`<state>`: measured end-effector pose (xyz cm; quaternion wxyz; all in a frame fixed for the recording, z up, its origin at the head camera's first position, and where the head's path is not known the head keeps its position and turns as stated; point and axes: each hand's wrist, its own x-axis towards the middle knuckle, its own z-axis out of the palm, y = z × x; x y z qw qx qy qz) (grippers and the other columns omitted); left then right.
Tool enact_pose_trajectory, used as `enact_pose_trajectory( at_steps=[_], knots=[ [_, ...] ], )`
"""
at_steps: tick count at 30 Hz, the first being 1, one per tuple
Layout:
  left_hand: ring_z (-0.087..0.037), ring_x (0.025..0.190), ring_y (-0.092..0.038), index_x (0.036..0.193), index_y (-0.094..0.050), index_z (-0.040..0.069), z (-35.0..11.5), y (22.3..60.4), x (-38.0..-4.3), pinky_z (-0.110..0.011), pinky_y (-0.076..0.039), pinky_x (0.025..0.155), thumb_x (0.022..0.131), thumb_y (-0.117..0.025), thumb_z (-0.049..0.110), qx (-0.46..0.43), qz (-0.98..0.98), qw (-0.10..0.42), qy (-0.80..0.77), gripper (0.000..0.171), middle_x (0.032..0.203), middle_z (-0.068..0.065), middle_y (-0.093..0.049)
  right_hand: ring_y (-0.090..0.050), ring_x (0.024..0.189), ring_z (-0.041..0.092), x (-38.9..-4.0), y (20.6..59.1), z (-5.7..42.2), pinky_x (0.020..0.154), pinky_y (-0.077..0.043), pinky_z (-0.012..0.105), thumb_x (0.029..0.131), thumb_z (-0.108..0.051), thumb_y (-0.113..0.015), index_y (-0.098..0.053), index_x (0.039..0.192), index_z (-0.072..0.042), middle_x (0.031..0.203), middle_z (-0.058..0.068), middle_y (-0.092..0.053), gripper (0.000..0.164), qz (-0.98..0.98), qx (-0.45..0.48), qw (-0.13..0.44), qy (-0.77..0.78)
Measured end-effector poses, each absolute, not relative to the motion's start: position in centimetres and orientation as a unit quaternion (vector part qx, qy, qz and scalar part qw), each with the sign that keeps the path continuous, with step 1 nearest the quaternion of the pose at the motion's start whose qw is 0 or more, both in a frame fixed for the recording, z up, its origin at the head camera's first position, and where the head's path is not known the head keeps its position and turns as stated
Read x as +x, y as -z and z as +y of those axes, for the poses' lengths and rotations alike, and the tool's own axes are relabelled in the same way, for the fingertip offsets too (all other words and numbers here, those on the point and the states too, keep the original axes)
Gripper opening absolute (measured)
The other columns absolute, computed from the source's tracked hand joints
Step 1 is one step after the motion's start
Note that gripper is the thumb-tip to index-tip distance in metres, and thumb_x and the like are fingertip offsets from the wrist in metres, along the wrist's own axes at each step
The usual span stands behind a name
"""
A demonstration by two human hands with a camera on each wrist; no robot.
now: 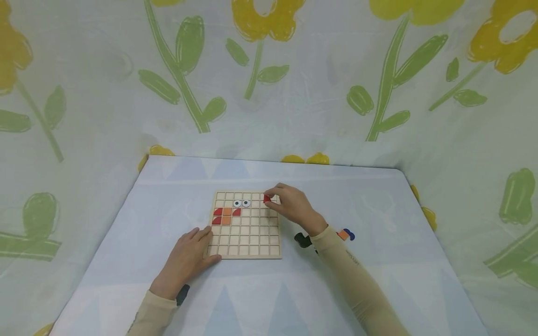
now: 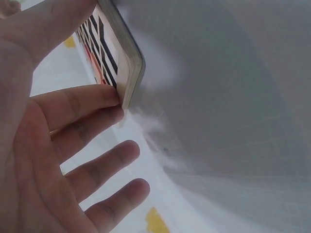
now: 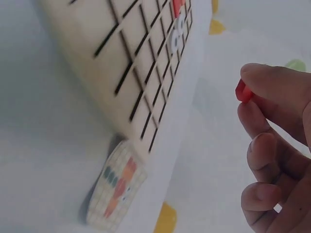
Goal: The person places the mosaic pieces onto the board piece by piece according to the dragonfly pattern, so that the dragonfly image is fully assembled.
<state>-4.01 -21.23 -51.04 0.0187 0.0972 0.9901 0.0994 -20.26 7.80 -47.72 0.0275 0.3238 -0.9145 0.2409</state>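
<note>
A pale wooden grid board (image 1: 248, 240) lies on the table. On its upper left are two round eye pieces (image 1: 246, 204), two orange squares (image 1: 227, 212) and several red curved-edge pieces (image 1: 237, 212). My left hand (image 1: 189, 254) rests at the board's left edge, thumb and fingers spread, fingertips touching the frame in the left wrist view. Above the board's upper right corner, my right hand (image 1: 296, 205) pinches a small red piece (image 3: 244, 91) between thumb and index finger. Its full shape is hidden by the fingertips.
A printed pattern card (image 3: 116, 187) lies beside the board in the right wrist view. Dark green pieces (image 1: 301, 240) and orange and blue pieces (image 1: 343, 234) lie around the right forearm, partly covered. Another dark piece (image 1: 183, 295) sits by the left wrist. A flowered cloth surrounds the table.
</note>
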Motion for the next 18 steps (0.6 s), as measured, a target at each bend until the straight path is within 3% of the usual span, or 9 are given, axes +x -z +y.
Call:
enact_pose_trajectory(
  at_steps=[6,18],
  knots=[
    [-0.044,0.136,-0.046,0.139,-0.057,-0.004,-21.4,51.3,-4.0,-0.059,-0.039,0.112,0.084,-0.080,0.049,0.101,0.990,0.016,-0.099,0.081,0.148,-0.019,-0.052,-0.068,0.092,0.022,-20.8,47.3,5.2,0.070,-0.057,0.030,0.092,-0.025,-0.078,-0.076,0.115,-0.016,0.103,-0.001,-0.071,0.025,-0.905,0.349,0.024,-0.242],
    [-0.044,0.136,-0.046,0.140,-0.057,-0.004,-21.4,51.1,-3.9,-0.059,-0.039,0.113,0.084,-0.080,0.049,0.102,0.990,0.016,-0.096,0.080,0.149,-0.019,-0.052,-0.060,0.084,0.007,-20.5,48.7,1.1,0.066,-0.052,0.022,0.093,-0.031,-0.076,-0.078,0.114,-0.021,0.100,-0.008,-0.069,0.024,-0.913,0.372,-0.051,-0.159]
  ],
)
